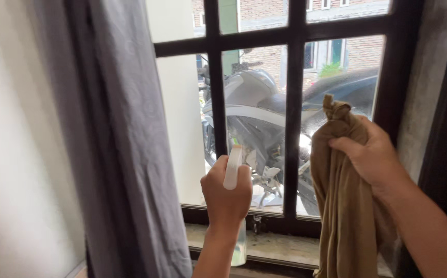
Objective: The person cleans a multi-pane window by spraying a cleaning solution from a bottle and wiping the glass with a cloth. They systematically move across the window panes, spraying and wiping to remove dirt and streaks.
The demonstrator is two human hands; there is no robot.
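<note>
Left hand (226,193) wrapped around a spray bottle (233,168), nozzle probably facing the window pane (254,128) just ahead, while right hand (370,154) beside it grips a bunched brown cloth (344,206).

Left hand (227,191) and right hand (373,154): both bare, no gloves, no rings or watch visible. Both forearms bare up to the frame edge, no sleeve in view. Fingernails short where they show
</note>
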